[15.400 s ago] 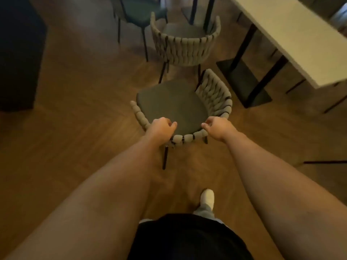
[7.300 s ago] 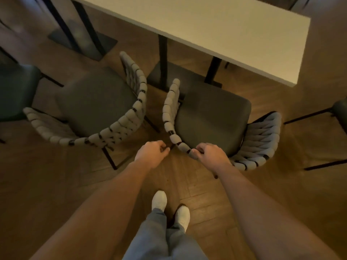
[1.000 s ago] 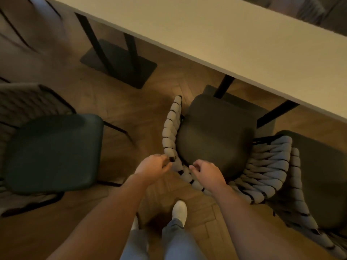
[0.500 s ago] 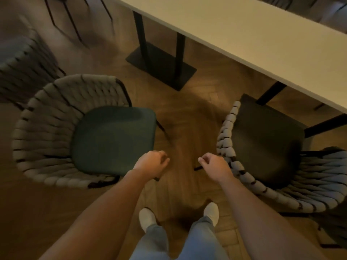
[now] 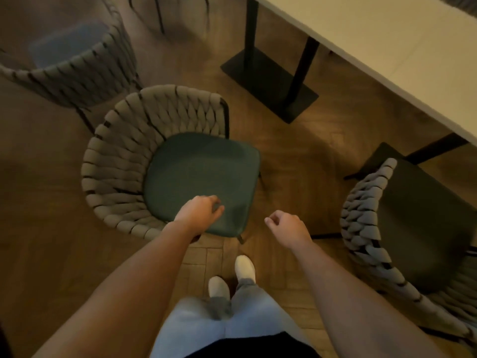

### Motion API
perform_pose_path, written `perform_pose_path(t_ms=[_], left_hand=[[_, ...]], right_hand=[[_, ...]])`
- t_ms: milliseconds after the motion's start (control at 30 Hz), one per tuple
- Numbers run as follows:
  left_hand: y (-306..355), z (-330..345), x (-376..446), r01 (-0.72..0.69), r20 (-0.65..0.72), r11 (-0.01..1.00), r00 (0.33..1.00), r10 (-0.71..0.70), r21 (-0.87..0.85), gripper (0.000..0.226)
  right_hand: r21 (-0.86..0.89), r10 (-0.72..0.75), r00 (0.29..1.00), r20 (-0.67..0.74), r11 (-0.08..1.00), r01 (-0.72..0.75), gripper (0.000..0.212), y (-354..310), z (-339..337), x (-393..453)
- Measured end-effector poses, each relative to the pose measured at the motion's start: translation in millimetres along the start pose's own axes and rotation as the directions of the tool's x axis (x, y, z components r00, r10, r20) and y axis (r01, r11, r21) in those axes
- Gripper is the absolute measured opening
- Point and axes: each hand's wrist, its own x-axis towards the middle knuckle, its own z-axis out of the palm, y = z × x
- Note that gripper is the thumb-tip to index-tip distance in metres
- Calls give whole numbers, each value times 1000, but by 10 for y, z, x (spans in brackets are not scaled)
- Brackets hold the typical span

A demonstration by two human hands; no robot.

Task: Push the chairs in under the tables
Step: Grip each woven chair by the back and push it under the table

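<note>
The left hand (image 5: pixel 198 214) hovers over the near edge of the green-seated chair (image 5: pixel 165 161), fingers loosely curled and holding nothing; whether the fingertips touch the cushion cannot be told. The right hand (image 5: pixel 286 227) hangs over bare floor between the two chairs, its fingers also loosely curled and empty. The green-seated chair stands left of centre, well out from the table (image 5: pixel 387 47), its rounded back woven of thick grey padded cord on a thin black frame, its seat a smooth rounded square. The dark-seated chair (image 5: pixel 402 228) at right, of the same weave, sits with its far edge at the pale, flat tabletop. The floor (image 5: pixel 296 156) is herringbone wood.
</note>
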Motion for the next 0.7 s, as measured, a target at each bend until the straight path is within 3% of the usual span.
perform_pose_path(t_ms=[333,533,700], left_hand=[[-1225,-490,-65,47,-47,997,998,-51,-65,39],[-2291,-1009,-75,-44,-39,999,998,44,-1,38],[-3018,-1472,-22,-200,108,971,976,187,128,36]], right_hand=[[-50,-13,997,72,999,17,34,-1224,420,193],[42,30,999,38,999,-31,34,-2290,964,242],[167,66,998,-10,984,-63,33,-3090,1449,112]])
